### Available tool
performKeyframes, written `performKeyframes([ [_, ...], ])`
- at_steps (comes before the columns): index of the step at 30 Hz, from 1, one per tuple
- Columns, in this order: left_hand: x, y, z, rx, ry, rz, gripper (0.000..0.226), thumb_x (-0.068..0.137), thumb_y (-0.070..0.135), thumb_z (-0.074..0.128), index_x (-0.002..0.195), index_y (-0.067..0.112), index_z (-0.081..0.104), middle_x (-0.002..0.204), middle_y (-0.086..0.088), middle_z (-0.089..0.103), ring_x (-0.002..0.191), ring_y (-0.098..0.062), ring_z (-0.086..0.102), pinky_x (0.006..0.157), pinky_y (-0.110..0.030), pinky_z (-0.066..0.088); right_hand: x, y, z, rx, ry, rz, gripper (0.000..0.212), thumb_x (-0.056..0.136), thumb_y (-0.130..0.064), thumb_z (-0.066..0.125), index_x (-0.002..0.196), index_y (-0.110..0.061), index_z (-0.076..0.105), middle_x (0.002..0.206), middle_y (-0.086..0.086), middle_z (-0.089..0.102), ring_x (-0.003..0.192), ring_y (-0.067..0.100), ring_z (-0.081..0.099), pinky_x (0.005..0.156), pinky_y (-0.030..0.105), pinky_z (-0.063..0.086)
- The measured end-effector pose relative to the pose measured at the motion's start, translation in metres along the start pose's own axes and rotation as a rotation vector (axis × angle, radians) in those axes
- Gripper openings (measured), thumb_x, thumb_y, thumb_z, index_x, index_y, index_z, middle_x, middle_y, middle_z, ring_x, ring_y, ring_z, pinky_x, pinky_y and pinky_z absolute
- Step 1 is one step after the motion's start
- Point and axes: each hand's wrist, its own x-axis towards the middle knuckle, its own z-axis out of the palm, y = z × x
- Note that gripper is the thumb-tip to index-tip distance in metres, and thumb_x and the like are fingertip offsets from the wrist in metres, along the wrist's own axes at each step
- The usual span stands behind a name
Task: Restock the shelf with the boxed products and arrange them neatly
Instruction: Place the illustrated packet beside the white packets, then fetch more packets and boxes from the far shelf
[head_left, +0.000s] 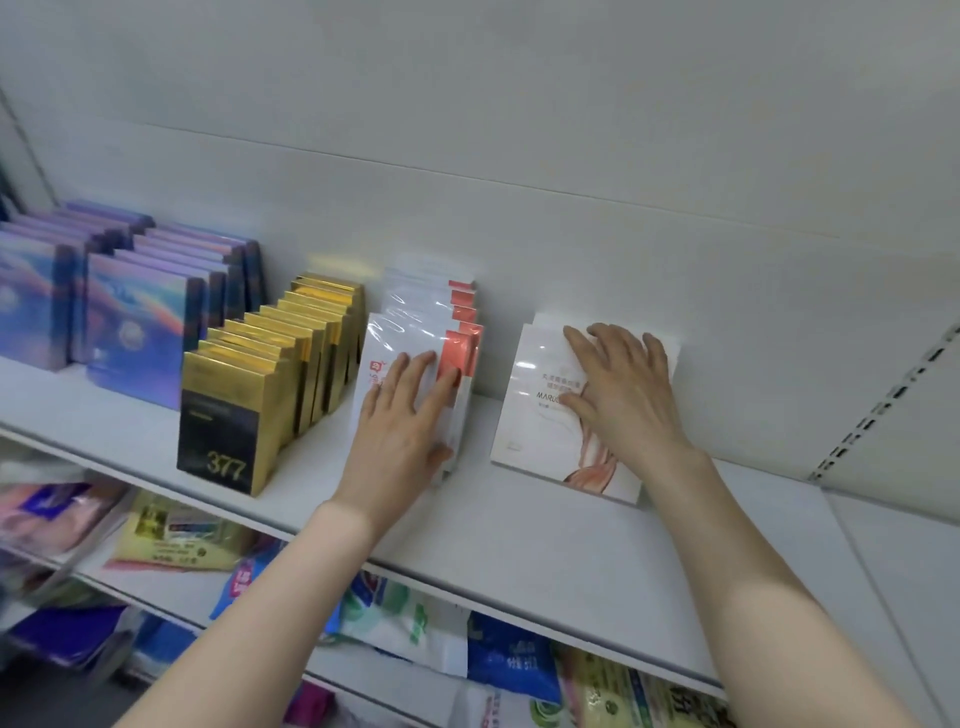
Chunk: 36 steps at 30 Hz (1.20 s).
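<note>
– at the far left of the white shelf board (519, 540), what stands there?
– two rows of purple-and-blue cardboard boxes (130, 332), upright, one behind another. just beside them runs a row of gold-and-black boxes (228, 415), the front one marked 377.
– and next to the gold ones?
– a row of white boxes with orange-red corners under clear film (431, 317), standing front to back. the left hand (402, 426) lies flat on the face of the front box, fingers straight and together, thumb down by the box's right edge. it presses; nothing is gripped.
– further right?
– after a gap of bare shelf come flat white boxes with a pinkish drawing (535, 426), at least two, tilted back against the rear wall (571, 156). the right hand (623, 389) rests on the front one, fingers spread and straight, palm on the face, clasping nothing.
– anything past that?
– a slotted metal upright (883, 400) on the wall at the far right. below the shelf board lie soft coloured packets (171, 540), too blurred to read.
</note>
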Motion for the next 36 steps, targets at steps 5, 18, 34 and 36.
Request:
performKeyframes([
  [5,-0.008,0.008,-0.012,-0.081,0.074,0.033,0.065,0.083,0.022,0.071,0.142,0.016,0.042,0.148,-0.010,0.037,0.141,-0.031,0.030,0.112,-0.047,0.034,-0.047,-0.006,-0.021,0.097,0.069,0.103,0.059,0.085,-0.021,0.071,0.140,-0.011,0.050,0.136,0.017,0.053,0.125,0.038,0.050,0.107,0.051,0.033],
  [18,-0.110,0.070,-0.009,-0.482,-0.088,0.178,0.037,0.094,0.032,0.057,0.129,0.025,0.056,0.127,0.004,0.058,0.115,-0.018,0.053,0.092,-0.032,0.044,-0.269,-0.075,-0.063,0.219,0.014,0.628,0.042,0.098,-0.031,0.054,0.137,-0.014,0.053,0.129,0.008,0.058,0.115,0.029,0.053,0.096,0.040,0.042],
  [34,-0.206,0.312,0.051,-0.665,-0.401,0.579,0.032,0.090,0.029,0.061,0.121,0.021,0.062,0.120,0.003,0.063,0.110,-0.018,0.059,0.089,-0.031,0.047,-0.540,-0.013,-0.130,0.084,0.026,1.203,0.038,0.098,-0.031,0.054,0.131,-0.015,0.058,0.125,0.005,0.061,0.114,0.026,0.056,0.094,0.036,0.043],
  [36,-0.208,0.362,0.060,-0.682,-0.417,0.619,0.033,0.089,0.028,0.063,0.121,0.022,0.062,0.120,0.004,0.063,0.108,-0.019,0.060,0.089,-0.033,0.048,-0.570,0.018,-0.144,0.067,0.007,1.239,0.039,0.099,-0.034,0.051,0.134,-0.016,0.056,0.128,0.004,0.060,0.117,0.024,0.055,0.096,0.036,0.043],
])
